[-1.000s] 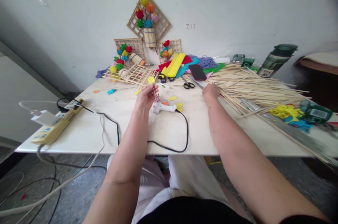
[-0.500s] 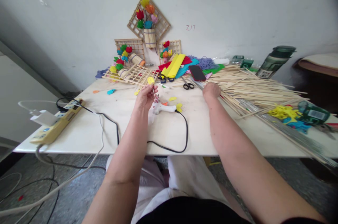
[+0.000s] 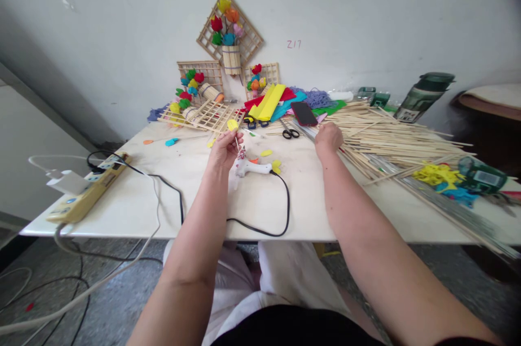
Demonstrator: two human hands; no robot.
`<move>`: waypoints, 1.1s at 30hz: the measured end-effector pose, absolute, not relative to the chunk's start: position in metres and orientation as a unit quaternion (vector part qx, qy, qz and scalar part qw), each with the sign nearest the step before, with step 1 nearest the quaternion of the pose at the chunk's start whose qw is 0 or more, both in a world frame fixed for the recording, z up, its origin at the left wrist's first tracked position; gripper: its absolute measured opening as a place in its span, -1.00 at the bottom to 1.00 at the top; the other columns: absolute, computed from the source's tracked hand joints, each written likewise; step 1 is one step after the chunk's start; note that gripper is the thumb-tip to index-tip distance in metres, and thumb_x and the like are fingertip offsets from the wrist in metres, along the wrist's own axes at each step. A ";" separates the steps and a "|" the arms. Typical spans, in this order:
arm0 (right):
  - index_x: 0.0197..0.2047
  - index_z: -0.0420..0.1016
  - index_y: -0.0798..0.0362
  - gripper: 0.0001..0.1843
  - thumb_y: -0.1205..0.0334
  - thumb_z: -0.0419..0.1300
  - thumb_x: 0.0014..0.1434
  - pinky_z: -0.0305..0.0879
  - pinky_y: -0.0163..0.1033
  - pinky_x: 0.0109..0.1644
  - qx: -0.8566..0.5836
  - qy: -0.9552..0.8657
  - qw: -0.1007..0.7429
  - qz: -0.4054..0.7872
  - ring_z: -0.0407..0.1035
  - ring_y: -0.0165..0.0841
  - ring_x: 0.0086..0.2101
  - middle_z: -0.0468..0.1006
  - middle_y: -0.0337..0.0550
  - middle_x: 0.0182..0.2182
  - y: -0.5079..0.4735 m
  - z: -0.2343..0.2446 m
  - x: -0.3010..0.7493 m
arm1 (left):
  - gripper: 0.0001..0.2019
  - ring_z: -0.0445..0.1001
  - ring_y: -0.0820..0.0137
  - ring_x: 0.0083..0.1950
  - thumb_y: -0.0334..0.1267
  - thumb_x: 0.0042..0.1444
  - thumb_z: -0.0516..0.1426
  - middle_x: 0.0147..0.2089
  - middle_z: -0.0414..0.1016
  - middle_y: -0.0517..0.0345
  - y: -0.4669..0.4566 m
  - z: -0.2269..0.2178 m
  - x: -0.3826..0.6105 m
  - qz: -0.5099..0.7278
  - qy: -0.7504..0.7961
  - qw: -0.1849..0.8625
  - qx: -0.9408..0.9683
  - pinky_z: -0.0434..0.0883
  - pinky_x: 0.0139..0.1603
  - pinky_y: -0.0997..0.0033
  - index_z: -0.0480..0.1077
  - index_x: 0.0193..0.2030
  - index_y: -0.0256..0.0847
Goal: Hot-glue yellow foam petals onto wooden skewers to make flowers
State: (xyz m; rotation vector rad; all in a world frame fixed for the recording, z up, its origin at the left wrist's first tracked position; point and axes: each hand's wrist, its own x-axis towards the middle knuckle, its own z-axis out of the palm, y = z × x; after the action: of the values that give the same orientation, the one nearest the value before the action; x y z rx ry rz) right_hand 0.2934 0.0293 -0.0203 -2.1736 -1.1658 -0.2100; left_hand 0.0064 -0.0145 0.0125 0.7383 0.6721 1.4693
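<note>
My left hand (image 3: 224, 149) pinches a thin stick with a yellow petal (image 3: 232, 125) at its top. Just right of that hand a white glue gun (image 3: 256, 167) lies on its side, its black cord looping toward the table's front edge. Around it are loose yellow petals (image 3: 266, 153) and an orange piece. My right hand (image 3: 329, 138) is closed at the left end of the pile of bamboo sticks (image 3: 391, 131), below a dark phone (image 3: 304, 114). Its fingertips are hidden, so whatever they grip does not show. Black-handled scissors (image 3: 290, 133) lie left of it.
Lattice panels with felt flowers (image 3: 230, 23) stand against the wall. Folded yellow cloth (image 3: 268, 102) and other coloured felt lie behind. A power strip (image 3: 89, 188) with cables is at left, a dark green bottle (image 3: 425, 97) at back right, yellow scraps (image 3: 438, 173) at right.
My right hand has shifted slightly right along the edge of the bamboo sticks. The left hand keeps its hold on the stick with the yellow petal.
</note>
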 end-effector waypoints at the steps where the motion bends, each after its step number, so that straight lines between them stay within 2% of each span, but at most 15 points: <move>1: -0.10 0.46 0.20 -0.67 0.26 -0.07 0.26 0.21 -0.17 -0.16 -0.830 -0.442 0.331 -0.079 0.40 -0.16 -0.14 0.52 0.13 -0.17 0.029 -0.020 0.294 | -0.94 0.42 0.59 -0.57 -0.43 -0.03 0.20 -0.55 0.45 0.23 -0.015 0.013 0.006 0.642 0.294 0.631 0.323 0.31 -0.61 0.71 0.37 -0.41 -0.29; 11: -0.11 0.47 0.16 -0.70 0.27 -0.01 0.21 0.22 -0.16 -0.14 -0.839 -0.417 0.348 -0.033 0.38 -0.15 -0.15 0.50 0.10 -0.15 0.026 -0.019 0.295 | -0.94 0.43 0.60 -0.58 -0.40 -0.02 0.19 -0.55 0.45 0.23 -0.013 0.011 0.006 0.642 0.295 0.629 0.324 0.33 -0.59 0.72 0.36 -0.41 -0.29; 20: -0.07 0.37 0.17 -0.67 0.29 -0.14 0.27 0.17 -0.16 -0.07 -0.819 -0.403 0.406 -0.040 0.34 -0.18 -0.10 0.46 0.12 -0.11 0.022 -0.013 0.293 | -0.94 0.42 0.60 -0.57 -0.42 -0.04 0.20 -0.54 0.45 0.23 -0.014 0.012 0.005 0.639 0.290 0.630 0.333 0.29 -0.63 0.71 0.38 -0.42 -0.29; 23: -0.13 0.38 0.18 -0.71 0.29 -0.11 0.26 0.17 -0.19 -0.07 -0.789 -0.414 0.452 -0.038 0.33 -0.22 -0.10 0.47 0.10 -0.14 0.026 -0.011 0.294 | -0.95 0.42 0.60 -0.58 -0.42 -0.03 0.19 -0.55 0.45 0.23 -0.015 0.013 0.006 0.640 0.293 0.629 0.330 0.30 -0.62 0.71 0.38 -0.43 -0.29; 26: -0.32 0.37 0.13 -0.78 0.25 -0.06 0.23 0.22 -0.27 -0.24 -0.708 -0.461 0.531 0.069 0.36 -0.33 -0.29 0.50 -0.05 -0.34 0.031 -0.008 0.291 | -0.96 0.43 0.59 -0.57 -0.44 -0.02 0.17 -0.56 0.45 0.22 -0.015 0.014 0.007 0.644 0.293 0.628 0.323 0.33 -0.59 0.70 0.38 -0.43 -0.30; 29: -0.48 0.27 0.08 -0.79 0.22 0.04 0.18 0.10 -0.37 -0.50 -0.568 -0.501 0.586 0.289 0.23 -0.47 -0.56 0.38 -0.24 -0.57 0.029 -0.004 0.287 | -0.96 0.45 0.57 -0.55 -0.46 -0.01 0.16 -0.55 0.47 0.22 -0.015 0.014 0.007 0.650 0.295 0.624 0.317 0.37 -0.54 0.70 0.39 -0.44 -0.30; 33: -0.51 0.29 0.09 -0.72 0.14 0.31 -0.06 -0.01 -0.42 -0.61 -0.404 -0.545 0.550 0.488 0.19 -0.55 -0.63 0.39 -0.27 -0.59 0.017 0.002 0.281 | -0.95 0.50 0.52 -0.48 -0.46 -0.02 0.17 -0.52 0.49 0.20 -0.014 0.013 0.007 0.648 0.295 0.627 0.317 0.41 -0.49 0.67 0.39 -0.44 -0.29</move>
State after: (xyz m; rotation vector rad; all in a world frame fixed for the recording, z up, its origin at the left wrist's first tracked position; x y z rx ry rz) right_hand 0.2806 0.0174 0.0020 -0.9568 -1.2897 1.1542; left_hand 0.0070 -0.0143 0.0128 0.7280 0.6764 1.4850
